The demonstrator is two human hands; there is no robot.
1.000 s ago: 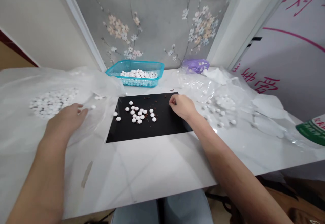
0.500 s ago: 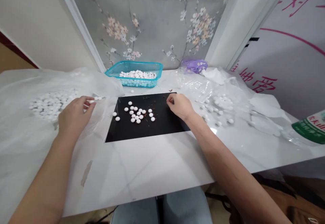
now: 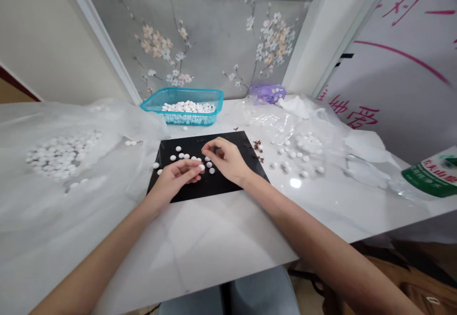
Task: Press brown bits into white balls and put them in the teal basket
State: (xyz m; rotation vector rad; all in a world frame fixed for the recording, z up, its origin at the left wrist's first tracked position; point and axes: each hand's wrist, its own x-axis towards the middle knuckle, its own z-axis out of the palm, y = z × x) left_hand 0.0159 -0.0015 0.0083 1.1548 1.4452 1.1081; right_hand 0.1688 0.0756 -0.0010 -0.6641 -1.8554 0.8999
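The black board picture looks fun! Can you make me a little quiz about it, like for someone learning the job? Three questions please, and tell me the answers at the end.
1. True or false: the left hand holds a white disc at its fingertips.

2. Pick one: what colour is the basket behind the black board?
a) red
b) turquoise
c) yellow

3. Fill the gap: the bottle with the green on its label is at the ____ edge of the picture.

Key: 1. True. 2. b. 3. right.
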